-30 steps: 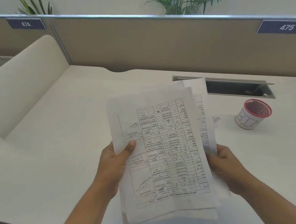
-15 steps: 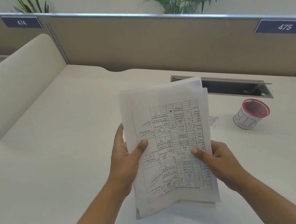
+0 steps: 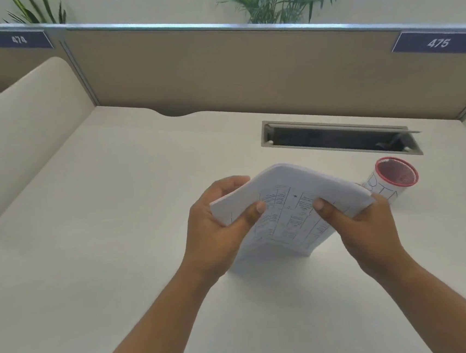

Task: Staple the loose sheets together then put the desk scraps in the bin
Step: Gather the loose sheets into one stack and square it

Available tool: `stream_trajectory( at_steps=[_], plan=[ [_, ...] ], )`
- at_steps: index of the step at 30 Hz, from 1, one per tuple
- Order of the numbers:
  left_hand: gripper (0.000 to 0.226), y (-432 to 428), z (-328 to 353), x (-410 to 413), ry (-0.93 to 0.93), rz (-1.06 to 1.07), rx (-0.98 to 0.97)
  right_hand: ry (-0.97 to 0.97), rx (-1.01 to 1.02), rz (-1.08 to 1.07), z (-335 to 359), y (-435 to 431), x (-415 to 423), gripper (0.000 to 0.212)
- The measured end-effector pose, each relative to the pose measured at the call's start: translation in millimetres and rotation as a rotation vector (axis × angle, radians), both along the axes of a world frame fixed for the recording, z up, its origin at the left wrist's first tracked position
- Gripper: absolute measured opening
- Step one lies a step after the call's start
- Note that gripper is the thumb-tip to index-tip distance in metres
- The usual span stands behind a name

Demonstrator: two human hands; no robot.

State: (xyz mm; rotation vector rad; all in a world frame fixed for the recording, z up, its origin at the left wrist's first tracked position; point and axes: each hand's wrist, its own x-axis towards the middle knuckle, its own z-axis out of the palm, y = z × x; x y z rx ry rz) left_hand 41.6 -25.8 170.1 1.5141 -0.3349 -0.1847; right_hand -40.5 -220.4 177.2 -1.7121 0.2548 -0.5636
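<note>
My left hand and right hand each clamp thumb and fingers on a side edge of the sheets; white pages, printed table facing me, bowed; lower edge down at the worktop, centre; long axis leaning away, top curling far; bin just right.

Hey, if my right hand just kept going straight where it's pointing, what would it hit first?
The right hand grips the sheets, so those lie first. Past them, probably desk top, then the partition; the bin sits off to its right.
</note>
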Motion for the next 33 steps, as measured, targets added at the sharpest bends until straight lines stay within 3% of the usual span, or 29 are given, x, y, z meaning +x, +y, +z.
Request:
stream_trajectory(
  at_steps=[2, 5, 9, 14, 16, 19, 26, 28, 30, 33],
  plan=[
    [0.035, -1, 4, 0, -0.023, 0.012, -0.016, -0.021, -0.004, 0.015, 1, -3, 1, 0.033],
    [0.036, -1, 10, 3, -0.043, 0.012, -0.052, -0.062, 0.016, 0.052, 13, -2, 4, 0.009],
    [0.030, -6, 16, 6, -0.009, -0.014, -0.126, -0.063, 0.053, 0.072, 16, -6, 11, 0.039],
    [0.048, -3, 16, 15, -0.094, -0.049, -0.092, -0.073, 0.076, 0.127, 12, -15, 17, 0.038],
    [0.031, -3, 11, 21, -0.088, -0.046, -0.011, -0.031, 0.072, 0.144, 5, -20, 19, 0.046],
    [0.014, -5, -4, 26, -0.036, -0.035, 0.031, 0.031, 0.071, 0.136, -13, -22, 22, 0.028],
    [0.032, -15, 0, 23, -0.107, -0.007, -0.051, -0.045, 0.077, 0.064, -16, -20, 23, 0.033],
    [0.032, -16, 2, 23, -0.126, 0.001, -0.068, -0.073, 0.018, 0.063, -7, -20, 23, 0.032],
    [0.031, -17, 2, 26, -0.144, -0.018, -0.057, -0.056, -0.035, 0.051, -4, -22, 23, 0.017],
    [0.029, -18, -4, 29, -0.158, -0.037, -0.014, -0.018, 0.003, 0.040, -10, -29, 23, 0.021]
  ],
)
